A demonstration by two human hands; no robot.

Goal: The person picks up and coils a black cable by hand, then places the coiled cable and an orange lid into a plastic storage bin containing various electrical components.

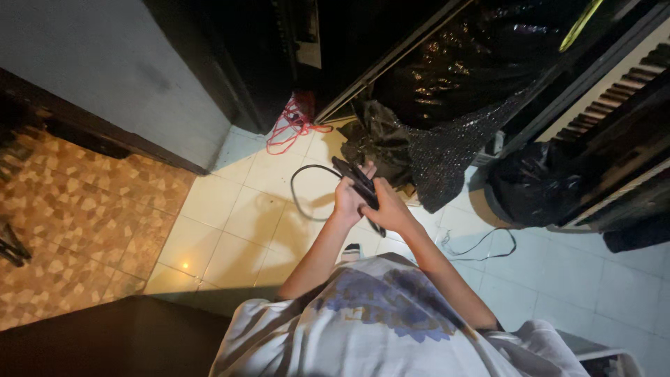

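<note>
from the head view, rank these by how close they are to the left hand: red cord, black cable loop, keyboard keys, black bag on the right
1. black cable loop: just left of the left hand, on the pale tiles.
2. red cord: up and left, by the dark doorway.
3. black bag: off to the right, on the floor.
4. keyboard keys: far upper right.

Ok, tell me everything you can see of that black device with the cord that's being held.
The black device is long, flat and narrow, apparently plastic, and angled from upper left to lower right above the pale tiled floor. The left hand grips it from the left, the right hand from the right. A black cord loops out to its left. Finer detail is too dark to tell.
</note>
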